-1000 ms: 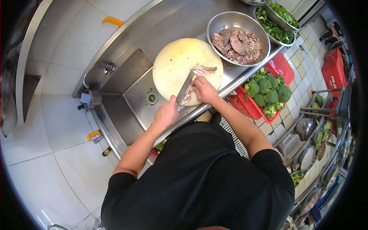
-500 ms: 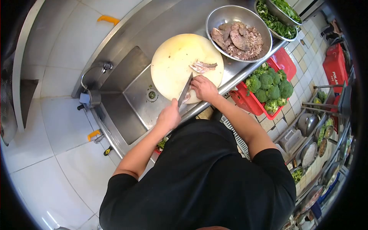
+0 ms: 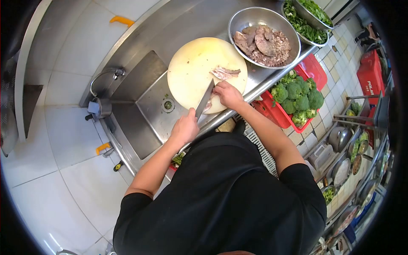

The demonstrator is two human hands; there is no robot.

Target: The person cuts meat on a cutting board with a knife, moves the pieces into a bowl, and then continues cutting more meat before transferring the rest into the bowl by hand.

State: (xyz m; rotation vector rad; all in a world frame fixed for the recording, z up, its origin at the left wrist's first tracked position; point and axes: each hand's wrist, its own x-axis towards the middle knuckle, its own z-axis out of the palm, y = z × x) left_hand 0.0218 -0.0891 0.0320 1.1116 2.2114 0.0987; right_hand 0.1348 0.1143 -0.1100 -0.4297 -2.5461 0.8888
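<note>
My left hand (image 3: 185, 127) is closed round the handle of a kitchen knife (image 3: 205, 100). The blade slants up and away across the near side of a round cutting board (image 3: 187, 72). Just right of the blade, my right hand (image 3: 230, 95) has its fingers curled down on a piece of meat (image 3: 208, 106), which is partly hidden by the hand and blade. A second strip of pale pink meat (image 3: 225, 73) lies on the board beyond my right hand. Behind it, a steel bowl (image 3: 233, 25) holds larger slabs and chopped bits of meat.
The board overlaps a steel sink (image 3: 146, 108) with a tap (image 3: 118, 73) at left. A red basket (image 3: 272, 111) of broccoli (image 3: 301, 102) stands beyond the counter's right edge. Bowls of leafy greens (image 3: 304, 27) sit at top right. Shelves with pans (image 3: 340, 138) line the right.
My right hand has shifted very slightly up and to the right. The knife has barely moved and stays beside the meat on the board.
</note>
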